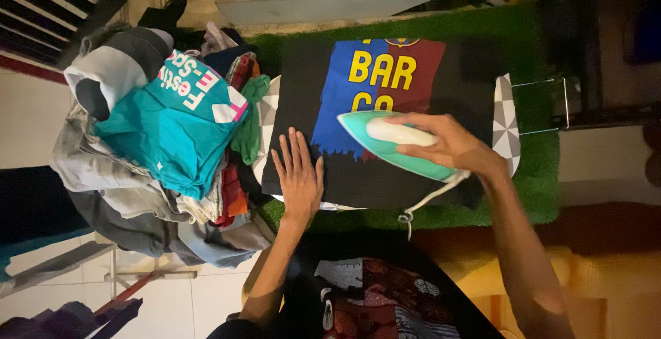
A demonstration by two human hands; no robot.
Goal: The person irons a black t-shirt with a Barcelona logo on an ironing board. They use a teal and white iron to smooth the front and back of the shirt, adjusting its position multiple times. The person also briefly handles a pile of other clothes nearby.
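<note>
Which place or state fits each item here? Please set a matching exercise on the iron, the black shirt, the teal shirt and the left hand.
Things:
1. iron
2. black shirt
3. teal shirt
4. left hand

Places or states:
A. on top of the clothes pile
B. pressed flat, palm down, on dark cloth
C. gripped by the right hand
D. spread over the ironing board

Pairs: 1-C, 2-D, 3-A, 4-B
</note>
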